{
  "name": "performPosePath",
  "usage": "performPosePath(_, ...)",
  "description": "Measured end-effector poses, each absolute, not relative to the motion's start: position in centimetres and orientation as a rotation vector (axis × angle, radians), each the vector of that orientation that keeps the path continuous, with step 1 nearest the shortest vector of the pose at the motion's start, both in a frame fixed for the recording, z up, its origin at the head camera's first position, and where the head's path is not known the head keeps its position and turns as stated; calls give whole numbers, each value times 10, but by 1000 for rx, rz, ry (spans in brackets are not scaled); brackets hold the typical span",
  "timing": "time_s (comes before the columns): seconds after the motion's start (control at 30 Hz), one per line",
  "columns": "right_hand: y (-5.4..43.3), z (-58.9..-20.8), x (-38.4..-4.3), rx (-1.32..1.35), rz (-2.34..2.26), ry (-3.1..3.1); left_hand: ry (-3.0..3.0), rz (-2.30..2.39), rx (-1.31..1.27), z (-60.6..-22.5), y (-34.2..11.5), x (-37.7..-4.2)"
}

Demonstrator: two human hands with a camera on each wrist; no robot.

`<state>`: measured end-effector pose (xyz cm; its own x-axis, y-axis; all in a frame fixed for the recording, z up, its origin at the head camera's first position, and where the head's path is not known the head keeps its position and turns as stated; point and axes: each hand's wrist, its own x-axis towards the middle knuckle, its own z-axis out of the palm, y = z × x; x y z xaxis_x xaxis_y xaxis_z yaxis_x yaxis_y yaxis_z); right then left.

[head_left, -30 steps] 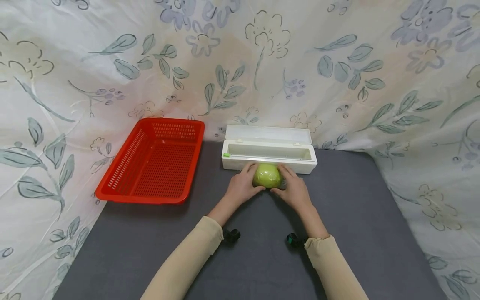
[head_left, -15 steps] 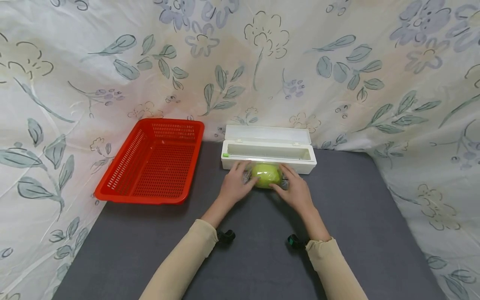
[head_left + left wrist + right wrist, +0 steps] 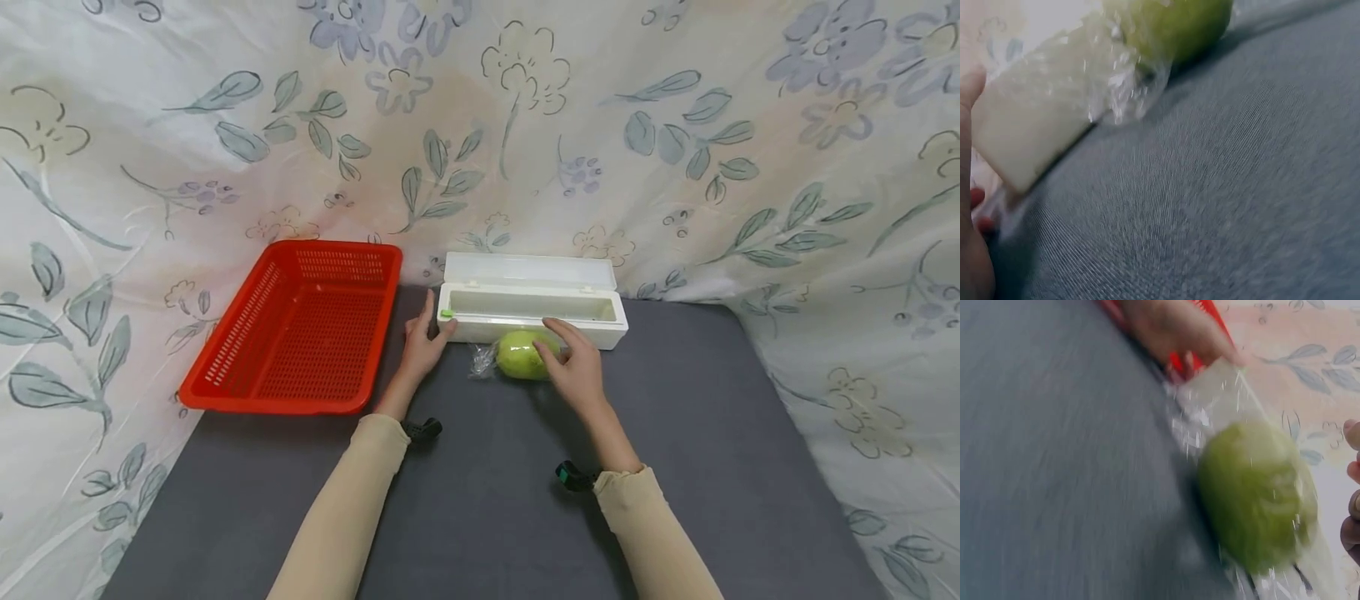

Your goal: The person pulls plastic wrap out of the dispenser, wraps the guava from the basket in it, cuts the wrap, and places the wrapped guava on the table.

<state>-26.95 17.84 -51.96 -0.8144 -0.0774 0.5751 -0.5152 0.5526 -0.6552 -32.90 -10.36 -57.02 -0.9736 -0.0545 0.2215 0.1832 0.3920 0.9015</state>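
Observation:
A rounded green fruit [image 3: 517, 355] wrapped in clear plastic film lies on the grey cloth, against the front of a long white box [image 3: 474, 330]. Crumpled film [image 3: 482, 361] sticks out at its left, close up in the left wrist view as a shiny bunch [image 3: 1125, 84]. My left hand [image 3: 422, 346] is at the box's left end, fingers extended and thumb by the front corner. Over the fruit's right side is my right hand [image 3: 581, 371], its thumb overlapping the fruit in the head view. The right wrist view shows those fingers [image 3: 1352, 519] apart from the fruit.
The white box's lid [image 3: 528, 270] is tipped back, and a small green tab [image 3: 447, 313] sits on its front left edge. A red perforated basket [image 3: 273, 405] stands at the left. Floral cloth [image 3: 480, 125] hangs behind the grey tabletop [image 3: 487, 492].
My left hand has let go of the wrapped fruit and moved left to the box's end. The fruit has shifted slightly left, and my right hand has loosened from it.

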Motion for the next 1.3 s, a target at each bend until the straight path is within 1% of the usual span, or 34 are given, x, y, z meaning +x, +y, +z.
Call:
performPosePath(0.17,144,-518,-279,463,1415,-2339,-2406,-1603,-164,-581,-108,-333)
performPosePath(0.27,121,-514,-286,463,1518,-2351,-2390,-1592,-175,-580,-107,-333)
performPosePath(0.4,88,-505,-298,460,1564,-2403,-2393,-1593,-190,-577,-105,-337)
performPosePath(0.6,51,-502,-320,383,1533,-2493,-2400,-1639,-112,-577,-102,-341)
performPosePath(0.73,41,-509,-328,311,1471,-2526,-2411,-1619,-116,-579,-101,-341)
performPosePath(0.9,35,-516,-333,286,1489,-2502,-2411,-1600,-128,-580,-104,-340)
performPosePath(1.13,30,-517,-337,290,1534,-2452,-2420,-1575,-113,-579,-106,-339)
performPosePath(1.3,31,-514,-342,281,1493,-2541,-2412,-1583,-116,-579,-107,-340)
